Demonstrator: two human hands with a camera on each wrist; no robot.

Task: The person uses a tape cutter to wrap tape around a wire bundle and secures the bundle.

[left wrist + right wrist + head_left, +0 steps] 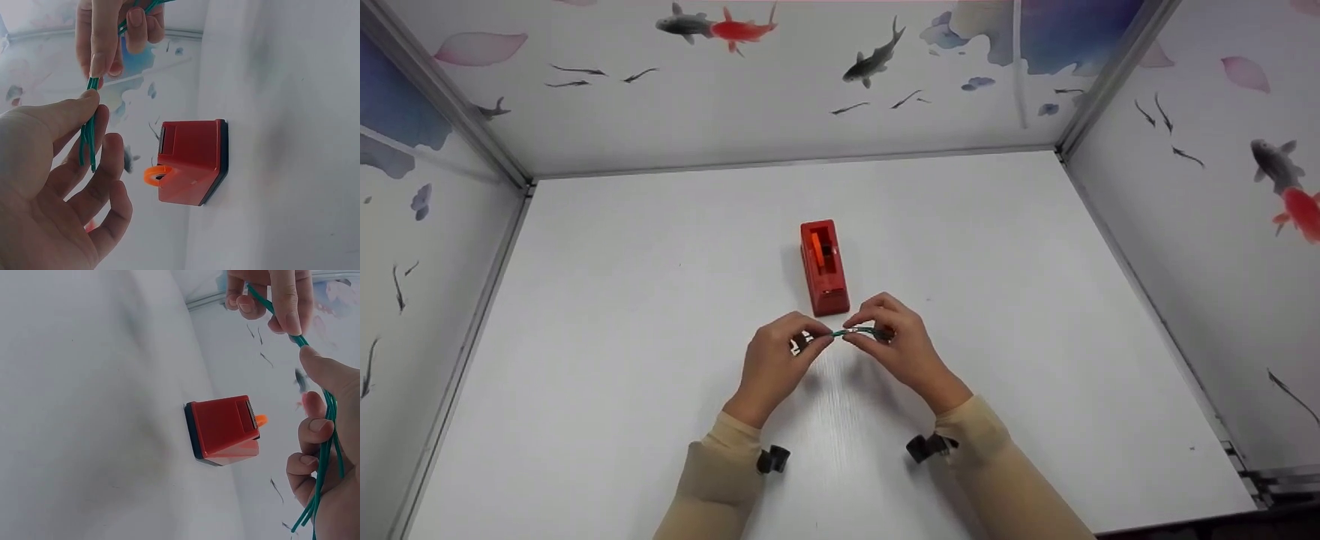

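Note:
A small bundle of thin green wires (864, 329) is stretched between both hands, held above the table. My left hand (772, 352) pinches the bundle between thumb and index finger; loose wire ends (91, 149) hang past the pinch in the left wrist view, beside the other, bent fingers. Close by, my right hand (906, 341) pinches the same bundle with thumb and fingertips. In the right wrist view the longer wires (322, 475) run down across the right palm, with several free ends below. Just beyond the hands stands a red tape dispenser (831, 298), touched by neither hand.
An orange tape core (157, 175) sits in the dispenser, whose toothed cutter (251, 414) faces the hands. The white table (607, 300) is enclosed by printed panels (780, 112) at the back and sides. Black wrist cameras (774, 459) are strapped at the sleeves.

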